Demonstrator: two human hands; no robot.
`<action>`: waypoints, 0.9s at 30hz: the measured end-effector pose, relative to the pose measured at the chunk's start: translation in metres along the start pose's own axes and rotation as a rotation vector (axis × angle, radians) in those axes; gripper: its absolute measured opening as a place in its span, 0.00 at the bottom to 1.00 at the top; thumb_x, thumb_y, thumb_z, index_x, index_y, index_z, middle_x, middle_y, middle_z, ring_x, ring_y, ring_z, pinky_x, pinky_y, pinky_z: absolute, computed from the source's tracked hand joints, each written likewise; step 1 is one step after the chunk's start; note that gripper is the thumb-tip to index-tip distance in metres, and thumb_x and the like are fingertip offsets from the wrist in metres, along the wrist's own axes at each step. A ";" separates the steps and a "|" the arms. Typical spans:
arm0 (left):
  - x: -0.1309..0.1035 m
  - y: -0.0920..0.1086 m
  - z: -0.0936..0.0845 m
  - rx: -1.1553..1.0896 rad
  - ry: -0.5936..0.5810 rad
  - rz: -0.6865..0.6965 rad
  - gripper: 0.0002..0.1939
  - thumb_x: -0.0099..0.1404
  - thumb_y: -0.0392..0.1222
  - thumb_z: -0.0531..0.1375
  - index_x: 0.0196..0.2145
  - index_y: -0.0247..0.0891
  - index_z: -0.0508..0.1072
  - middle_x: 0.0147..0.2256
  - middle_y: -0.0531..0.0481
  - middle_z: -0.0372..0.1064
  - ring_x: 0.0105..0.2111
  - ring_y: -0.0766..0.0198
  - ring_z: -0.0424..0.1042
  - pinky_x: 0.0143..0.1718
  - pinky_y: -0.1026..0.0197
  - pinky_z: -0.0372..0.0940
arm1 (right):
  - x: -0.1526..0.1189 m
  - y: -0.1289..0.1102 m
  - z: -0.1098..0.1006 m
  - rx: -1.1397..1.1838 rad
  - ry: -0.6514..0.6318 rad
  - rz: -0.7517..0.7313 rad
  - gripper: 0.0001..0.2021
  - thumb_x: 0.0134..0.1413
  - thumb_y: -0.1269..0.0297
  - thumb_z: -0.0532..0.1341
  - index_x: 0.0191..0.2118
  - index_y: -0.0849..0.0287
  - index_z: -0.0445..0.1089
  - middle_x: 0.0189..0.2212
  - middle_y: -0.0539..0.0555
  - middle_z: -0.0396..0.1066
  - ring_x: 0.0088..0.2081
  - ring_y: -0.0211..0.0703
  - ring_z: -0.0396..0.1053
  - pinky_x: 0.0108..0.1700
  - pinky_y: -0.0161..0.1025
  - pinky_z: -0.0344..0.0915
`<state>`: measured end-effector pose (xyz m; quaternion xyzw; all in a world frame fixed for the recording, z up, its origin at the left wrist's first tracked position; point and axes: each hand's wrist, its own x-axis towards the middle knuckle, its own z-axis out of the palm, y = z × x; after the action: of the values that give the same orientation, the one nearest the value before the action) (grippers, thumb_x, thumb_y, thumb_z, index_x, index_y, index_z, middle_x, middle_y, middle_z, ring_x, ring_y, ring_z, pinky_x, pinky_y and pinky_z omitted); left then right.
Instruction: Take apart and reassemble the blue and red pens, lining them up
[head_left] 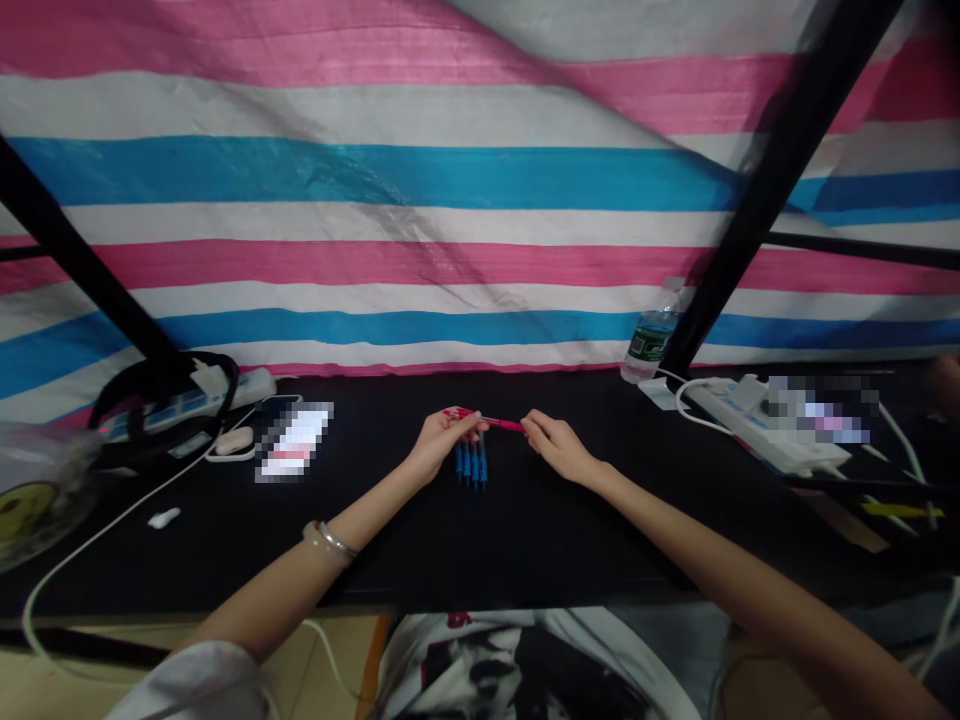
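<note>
Between my two hands a slim red pen [491, 421] is held level above the black table. My left hand [442, 440] is closed on its left part, with the thumb lying along it. The fingertips of my right hand [555, 445] pinch its right end. Several blue pens [471, 465] lie side by side on the table, just below and to the right of my left hand, their upper ends partly hidden behind its fingers.
The black table [510, 550] has a blurred phone [296, 443], a white earbud [164, 518] and a plastic bag [45, 490] at left. A water bottle [651, 338] and a white power strip [772, 430] are at right. Black posts rise on both sides.
</note>
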<state>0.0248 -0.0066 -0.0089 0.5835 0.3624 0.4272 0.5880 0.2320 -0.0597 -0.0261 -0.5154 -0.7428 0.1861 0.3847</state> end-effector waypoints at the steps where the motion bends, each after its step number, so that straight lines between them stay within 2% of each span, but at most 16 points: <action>1: 0.000 0.000 0.000 0.001 0.008 0.000 0.14 0.53 0.46 0.64 0.29 0.29 0.73 0.30 0.42 0.74 0.24 0.68 0.68 0.30 0.64 0.63 | 0.000 -0.001 0.000 -0.005 0.000 -0.007 0.14 0.59 0.52 0.48 0.32 0.56 0.60 0.21 0.47 0.62 0.22 0.36 0.61 0.26 0.33 0.54; 4: 0.001 0.000 -0.001 -0.002 0.024 -0.006 0.15 0.52 0.47 0.64 0.29 0.29 0.74 0.30 0.42 0.74 0.25 0.67 0.69 0.31 0.63 0.64 | -0.001 -0.003 -0.001 -0.033 -0.010 -0.038 0.12 0.56 0.52 0.51 0.37 0.55 0.60 0.22 0.47 0.63 0.23 0.37 0.61 0.27 0.33 0.54; 11: 0.002 -0.003 -0.003 -0.010 -0.009 -0.009 0.15 0.51 0.46 0.65 0.30 0.30 0.72 0.29 0.43 0.74 0.25 0.67 0.69 0.31 0.63 0.64 | 0.001 -0.004 -0.003 -0.085 -0.089 -0.033 0.14 0.60 0.54 0.46 0.32 0.55 0.61 0.19 0.46 0.60 0.21 0.36 0.60 0.26 0.32 0.52; 16: 0.002 -0.003 -0.002 0.022 -0.021 0.017 0.14 0.54 0.48 0.62 0.29 0.30 0.73 0.29 0.43 0.74 0.25 0.68 0.69 0.31 0.65 0.63 | 0.001 -0.006 -0.003 -0.071 -0.104 -0.018 0.15 0.61 0.54 0.45 0.30 0.55 0.61 0.19 0.46 0.60 0.21 0.35 0.60 0.26 0.32 0.51; 23: 0.002 0.000 0.001 -0.014 0.082 0.028 0.17 0.54 0.50 0.62 0.33 0.31 0.70 0.34 0.41 0.74 0.30 0.63 0.72 0.30 0.63 0.63 | 0.000 -0.006 -0.005 -0.083 -0.106 -0.008 0.18 0.61 0.52 0.45 0.29 0.56 0.64 0.18 0.47 0.61 0.21 0.36 0.60 0.27 0.32 0.52; 27: 0.003 0.001 -0.002 -0.101 0.117 0.071 0.21 0.54 0.48 0.62 0.41 0.32 0.66 0.32 0.44 0.73 0.25 0.66 0.70 0.27 0.64 0.62 | 0.001 -0.003 -0.006 -0.083 -0.096 0.001 0.17 0.61 0.53 0.45 0.31 0.56 0.65 0.19 0.47 0.62 0.23 0.37 0.62 0.28 0.32 0.53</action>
<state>0.0239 -0.0035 -0.0082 0.5396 0.3534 0.4988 0.5789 0.2344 -0.0607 -0.0201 -0.5217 -0.7673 0.1795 0.3269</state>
